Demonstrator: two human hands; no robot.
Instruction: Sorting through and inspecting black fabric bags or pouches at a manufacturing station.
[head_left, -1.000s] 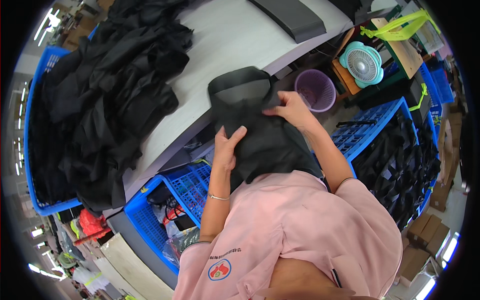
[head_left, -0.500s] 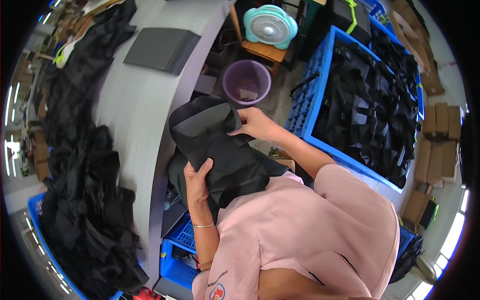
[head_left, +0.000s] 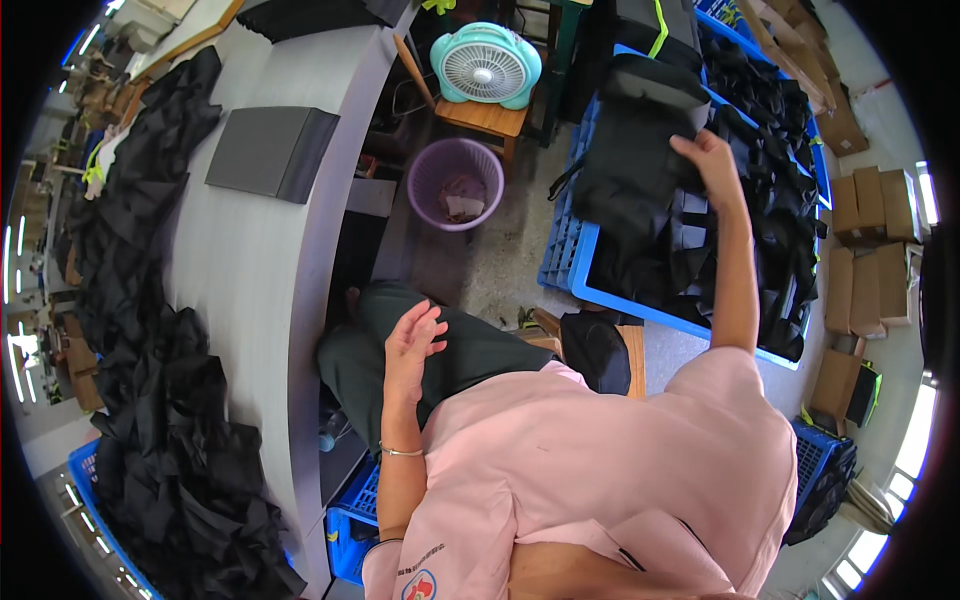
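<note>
Out to the right, my right hand (head_left: pixel 712 165) pinches the edge of a black fabric piece (head_left: pixel 635 150), which looks like a sewn bag. The piece spreads over the near left corner of a blue plastic crate (head_left: pixel 585 250), on top of a heap of similar black pieces (head_left: pixel 770 235). Its lower part is slightly blurred. My left hand (head_left: pixel 410 350) hovers above my dark-trousered lap, fingers loosely bent and apart, holding nothing.
At left, a long grey table (head_left: pixel 250 230) bears a dark grey block (head_left: pixel 265 150) and a long pile of black fabric (head_left: pixel 150 400). A purple basket (head_left: pixel 455 165) stands on the floor, near a turquoise fan (head_left: pixel 485 65) on a wooden stool. Cardboard boxes (head_left: pixel 870 250) line the far right.
The black fabric piece has gone from my lap to the crate at right, carried by my right hand. My left hand has let go of it. The view has shifted slightly.
</note>
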